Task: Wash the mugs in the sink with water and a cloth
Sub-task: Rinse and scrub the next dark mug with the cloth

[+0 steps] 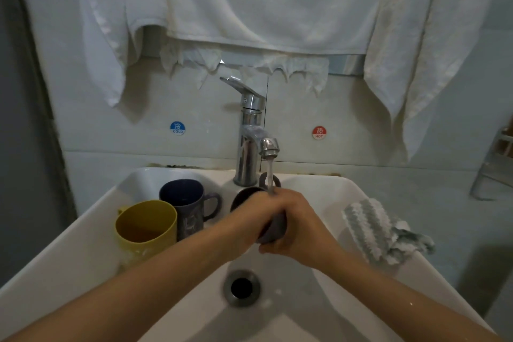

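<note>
1. over the white sink, both bare hands meet under the running tap, where a thin stream of water falls onto them.
2. the right hand wraps around the body of a grey mug, fingers curled under its base.
3. the left hand presses against the same mug from the other side, closed on it near the dark rim, which faces away toward the tap.
4. a yellow mug stands upright on the sink's left ledge, touching a dark blue mug just behind it, whose handle points toward the tap.
5. a grey-and-white striped cloth lies bunched on the sink's right ledge, apart from both hands.
6. the drain sits open in the basin below the forearms, with drops of water scattered beside it.
7. on the tiled wall, a blue sticker marked cold and a red sticker marked hot flank the tap; white towels hang above.
</note>
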`<state>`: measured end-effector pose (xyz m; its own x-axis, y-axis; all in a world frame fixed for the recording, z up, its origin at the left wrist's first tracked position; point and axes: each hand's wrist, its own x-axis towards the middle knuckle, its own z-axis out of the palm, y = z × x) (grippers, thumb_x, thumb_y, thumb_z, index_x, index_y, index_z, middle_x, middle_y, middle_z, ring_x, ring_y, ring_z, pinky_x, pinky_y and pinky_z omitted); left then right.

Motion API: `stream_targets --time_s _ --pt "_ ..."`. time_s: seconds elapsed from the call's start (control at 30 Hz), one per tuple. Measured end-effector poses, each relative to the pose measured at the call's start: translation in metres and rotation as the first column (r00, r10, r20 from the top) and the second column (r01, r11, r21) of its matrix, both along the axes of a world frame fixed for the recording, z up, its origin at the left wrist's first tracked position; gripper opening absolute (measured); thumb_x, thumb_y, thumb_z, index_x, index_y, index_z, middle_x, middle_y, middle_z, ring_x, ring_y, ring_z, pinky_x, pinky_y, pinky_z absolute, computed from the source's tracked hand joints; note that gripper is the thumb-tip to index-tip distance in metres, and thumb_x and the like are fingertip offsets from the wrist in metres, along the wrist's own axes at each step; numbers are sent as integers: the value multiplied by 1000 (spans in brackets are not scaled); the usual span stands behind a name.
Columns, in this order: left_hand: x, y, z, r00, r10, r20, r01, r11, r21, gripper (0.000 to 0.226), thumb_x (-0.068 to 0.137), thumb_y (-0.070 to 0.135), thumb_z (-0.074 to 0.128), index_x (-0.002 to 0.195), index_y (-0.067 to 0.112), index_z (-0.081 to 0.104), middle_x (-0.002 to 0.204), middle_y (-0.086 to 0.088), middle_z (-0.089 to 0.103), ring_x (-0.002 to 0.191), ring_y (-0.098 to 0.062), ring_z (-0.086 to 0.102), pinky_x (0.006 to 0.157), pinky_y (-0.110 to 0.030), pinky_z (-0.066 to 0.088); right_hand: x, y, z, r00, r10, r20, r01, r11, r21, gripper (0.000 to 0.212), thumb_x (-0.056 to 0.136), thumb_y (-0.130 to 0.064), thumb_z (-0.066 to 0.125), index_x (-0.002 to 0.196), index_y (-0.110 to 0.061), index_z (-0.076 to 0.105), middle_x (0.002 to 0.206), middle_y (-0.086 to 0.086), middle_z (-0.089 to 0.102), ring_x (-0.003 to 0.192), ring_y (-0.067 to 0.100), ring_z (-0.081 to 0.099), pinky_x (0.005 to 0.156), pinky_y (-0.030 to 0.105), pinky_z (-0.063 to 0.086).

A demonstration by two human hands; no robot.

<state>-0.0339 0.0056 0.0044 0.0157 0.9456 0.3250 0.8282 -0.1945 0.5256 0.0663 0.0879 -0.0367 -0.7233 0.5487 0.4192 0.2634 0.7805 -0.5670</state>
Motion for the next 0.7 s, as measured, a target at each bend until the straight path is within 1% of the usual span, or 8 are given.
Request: stream_targets --time_s 0.07,0.13,0.2,0.27,0.4,0.47,0.57,0.7 --pt "1 0 -2 996 -73 -54 68 993 -100 24 96 24 48 100 3 58 75 0 54 64 -6 51 61 -17 42 6 -1 7 999 -7 -39 7 1000 17 47 72 -37 73 112 -34 49 106 -17 54 101 -8 53 89 7 41" --pt "-3 1 -7 984 -96 -148 53 961 -270 44 94 46 43 102 6 62 85 -7 63 76 -16 60 73 -26 48 15 1 12 1000 4 -31 -3 999 44 55 74 -32 78 119 -35 47 111 -19 53 101 -9 51 88 2 38" --pt "-2 -4 -6 964 -30 -264 -43 963 -266 54 95 53 32 103 8 62 92 -10 65 85 -22 61 81 -35 50 18 6 10 1000 -4 -2 4 997 77 71 64 -32 85 123 -37 45 115 -20 52 103 -8 49 87 1 38" --pt "-1 -4 -7 963 22 -270 -71 982 -175 49 98 46 29 100 9 61 94 -12 65 86 -23 61 83 -37 50 15 5 10 999 -22 33 20 998 57 80 59 -31 88 127 -34 44 116 -19 50 104 -5 47 85 2 37" --pt "3 -4 -7 984 10 -176 -27 995 -95 37 101 31 32 110 8 59 102 -11 66 90 -21 62 84 -32 50 20 15 14 988 69 141 -68 998 -13 93 58 -25 89 134 -29 35 132 -13 36 122 4 37 105 22 37" --pt "-1 -7 -5 975 -30 -219 3 992 -123 35 101 31 33 109 9 59 101 -11 65 87 -19 61 81 -31 49 30 24 21 969 95 226 -90 995 -33 96 60 -29 87 138 -31 32 138 -12 28 127 6 31 107 26 37" --pt "-7 -10 0 931 -95 -353 40 986 -160 33 100 34 33 108 11 56 98 -10 63 82 -18 57 80 -32 48 41 34 31 987 7 158 -3 1000 -23 90 59 -35 87 130 -39 32 134 -12 31 124 5 33 104 34 41" --pt "-12 -11 3 844 -200 -497 164 980 -115 21 98 25 43 115 17 52 107 0 57 100 -12 51 89 -21 39 37 34 28 987 19 159 -25 999 40 114 54 -40 89 139 -42 13 149 -16 15 135 3 19 111 23 27"
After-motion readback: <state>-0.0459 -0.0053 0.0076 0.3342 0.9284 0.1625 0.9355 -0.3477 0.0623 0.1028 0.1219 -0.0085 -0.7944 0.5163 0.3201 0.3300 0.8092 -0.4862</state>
